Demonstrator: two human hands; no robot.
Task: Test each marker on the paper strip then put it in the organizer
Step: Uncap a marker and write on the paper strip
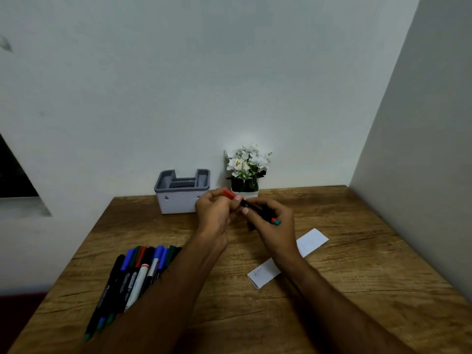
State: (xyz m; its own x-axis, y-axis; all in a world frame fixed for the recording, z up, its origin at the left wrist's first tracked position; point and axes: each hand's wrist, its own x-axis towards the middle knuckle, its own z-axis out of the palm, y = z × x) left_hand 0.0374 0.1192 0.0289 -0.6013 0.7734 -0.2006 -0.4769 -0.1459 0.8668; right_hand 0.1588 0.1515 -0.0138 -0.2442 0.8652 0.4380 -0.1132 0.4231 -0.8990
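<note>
Item: red-capped marker (251, 206), black barrel, held in the air above the middle of the worktop (344, 290), in front of the organizer. The barrel is gripped by the right hand (274, 226); the red cap (229, 194) is pinched by the fingers of the left hand (215, 213). Whether the cap is being pulled off or pressed on cannot be told.

Item: paper strip (310, 241), white, lying aslant toward the right edge of the worktop, partly hidden under the right forearm; a faint scribble is seen at its near end.

Item: organizer (178, 200), grey, compartmented, at the back edge against the wall; no markers are seen in it.

Item: bundle of markers (132, 274), mixed colours, lying near the left front corner.

Item: potted white flowers (246, 167), at the back edge, just beside the organizer.

Step judged in hand: cap handling on one marker, early in the task. If uncapping, the tip is next to be brought down to a bare part of the strip; if recapping, the marker is to be carried back to an organizer compartment.
</note>
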